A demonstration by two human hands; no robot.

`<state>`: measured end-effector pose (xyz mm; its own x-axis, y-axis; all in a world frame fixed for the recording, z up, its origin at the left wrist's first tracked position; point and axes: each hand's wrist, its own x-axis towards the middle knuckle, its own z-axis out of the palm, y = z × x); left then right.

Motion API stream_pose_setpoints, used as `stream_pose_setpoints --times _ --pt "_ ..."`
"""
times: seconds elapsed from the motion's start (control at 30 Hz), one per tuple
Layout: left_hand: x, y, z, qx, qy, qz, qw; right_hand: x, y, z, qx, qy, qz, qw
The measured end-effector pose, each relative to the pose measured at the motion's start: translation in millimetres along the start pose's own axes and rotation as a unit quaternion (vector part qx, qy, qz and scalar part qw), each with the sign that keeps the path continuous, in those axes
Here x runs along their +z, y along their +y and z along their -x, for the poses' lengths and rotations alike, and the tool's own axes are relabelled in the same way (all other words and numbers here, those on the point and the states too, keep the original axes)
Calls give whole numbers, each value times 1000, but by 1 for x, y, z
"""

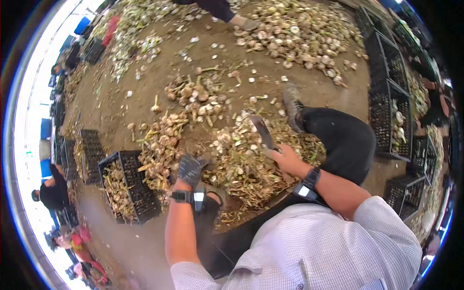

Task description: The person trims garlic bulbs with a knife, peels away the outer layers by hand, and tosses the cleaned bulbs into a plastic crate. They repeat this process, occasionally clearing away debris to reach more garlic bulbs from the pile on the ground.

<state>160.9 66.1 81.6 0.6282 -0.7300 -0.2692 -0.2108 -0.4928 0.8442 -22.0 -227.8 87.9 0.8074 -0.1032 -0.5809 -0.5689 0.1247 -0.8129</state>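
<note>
My right hand (289, 160) is closed round the handle of a knife (262, 131), whose broad dark blade points up and away over the trimmings. My left hand (191, 170), in a dark grey glove, is at the near edge of a heap of garlic bulbs (166, 137) with stems. Its fingers turn down and away from me, so what they touch is hidden. Between my legs lies a pile of cut stalks, skins and pale garlic pieces (246, 169). More garlic with stems (195, 94) lies beyond it.
A black crate (140, 186) holding stalks stands at my left, another crate (91, 154) behind it. Black crates (391, 113) line the right side, some with garlic. A large garlic heap (299, 38) and a person's foot (247, 23) are ahead. Other people (54, 191) sit at both sides.
</note>
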Motion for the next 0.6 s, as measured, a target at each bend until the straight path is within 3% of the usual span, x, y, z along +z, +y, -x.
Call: stream_pose_setpoints --times 0.07,0.1,0.2,0.3,0.33,0.4,0.47,0.6 --pt "29 57 2 -26 27 219 975 2 -5 4 -37 4 -108 993" --pt "43 87 6 -115 22 339 933 1 -5 6 -46 9 -115 992" --pt "73 110 10 -88 -41 46 994 -3 -15 18 -91 4 -132 987" --pt "108 133 16 -41 7 68 997 -8 -12 26 -148 -18 -131 980" --pt "119 130 15 30 58 -62 996 -9 -10 28 -144 -36 -99 984" --pt "127 144 19 7 28 -22 999 -7 -8 33 -136 -73 -34 987" --pt "136 135 21 -5 28 -30 999 -2 -11 40 -209 -38 9 977" --pt "144 144 33 4 87 79 993 -12 -16 53 -338 -1 154 928"
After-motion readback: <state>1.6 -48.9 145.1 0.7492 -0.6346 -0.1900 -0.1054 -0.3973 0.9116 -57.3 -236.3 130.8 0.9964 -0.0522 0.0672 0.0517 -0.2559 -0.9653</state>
